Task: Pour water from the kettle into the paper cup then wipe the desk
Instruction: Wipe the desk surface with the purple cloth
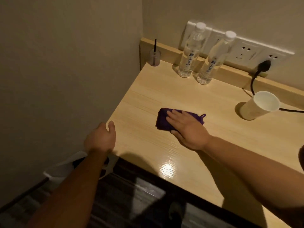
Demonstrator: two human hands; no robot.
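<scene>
A purple cloth lies folded on the light wooden desk, near its middle. My right hand rests flat on the cloth, fingers stretched out and pressing it down. My left hand hovers at the desk's left edge, fingers loosely curled and holding nothing. A white paper cup stands at the right side of the desk, its open mouth towards me. The kettle is out of view.
Two clear water bottles stand at the back by the wall sockets. A black plug and cable run behind the cup. A small plastic cup with a black straw sits in the back left corner.
</scene>
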